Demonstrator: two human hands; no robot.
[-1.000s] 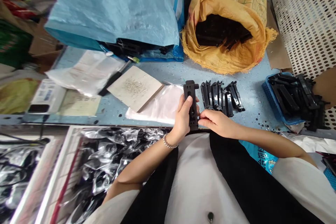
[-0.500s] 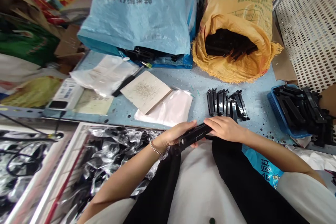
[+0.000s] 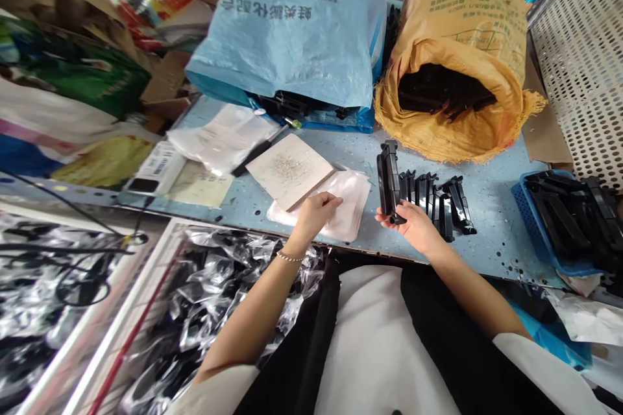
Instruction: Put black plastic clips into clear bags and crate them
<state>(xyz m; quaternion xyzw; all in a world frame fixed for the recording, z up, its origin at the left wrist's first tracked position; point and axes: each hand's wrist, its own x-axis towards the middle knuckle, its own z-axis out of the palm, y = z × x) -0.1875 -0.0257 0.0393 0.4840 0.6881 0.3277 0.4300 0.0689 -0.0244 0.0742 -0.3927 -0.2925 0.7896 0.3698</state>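
My right hand grips a long black plastic part by its lower end and holds it upright above the table. My left hand is over a stack of thin white plastic bags, fingers curled and pressed together. Whether a bag is between those fingertips I cannot make out. Beside the held part, several similar black parts lie in a row on the table, partly hidden by my right hand and the part. A square beige board with a speckled middle rests partly on the bags.
A blue sack and an open yellow sack, both with black parts inside, stand at the back. At right, a blue basket is heaped with black parts. Wrapped black items fill the space below the table edge at left.
The black part went from both hands near my body to my right hand alone, now upright and farther forward. My left hand let go of it and moved onto the plastic bags.
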